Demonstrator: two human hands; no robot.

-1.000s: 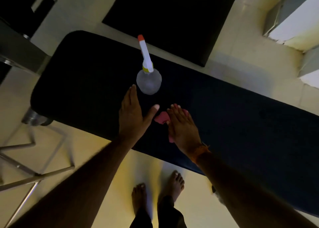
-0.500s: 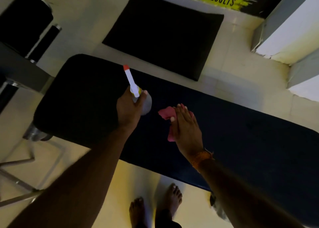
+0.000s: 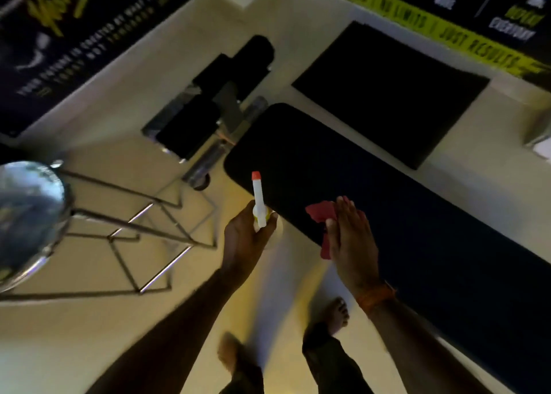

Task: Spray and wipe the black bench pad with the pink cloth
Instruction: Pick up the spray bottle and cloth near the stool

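While the left hand (image 3: pixel 249 238) has its fingers curled round the neck of the spray bottle (image 3: pixel 258 207), the right hand (image 3: pixel 350 238) lies flat, fingers straight and close together, pressing the pink cloth (image 3: pixel 319 213) onto the black bench pad (image 3: pixel 432 244).

Position of task items: the pad runs on a long axis from roughly 10 o'clock to 4 o'clock across the view. Its rounded end sits at 12 to 1 o'clock from the bottle. The cloth rests near that end, close to the pad's near edge, with pink showing at 10 o'clock and 7 o'clock of the right hand.

Governing relation: the bottle is held just off the pad's near edge, at 9 o'clock from the cloth, its red-tipped nozzle pointing to 12 o'clock and crossing the edge. In my assessment the nozzle must turn towards 2 or 3 o'clock before spray lands on the pad. The right hand is the nearer to the remaining length, which extends to 4 o'clock.

Noted alongside: a chrome stool (image 3: pixel 29 214) at 9 o'clock and a black floor mat (image 3: pixel 387 92) at 1 o'clock.
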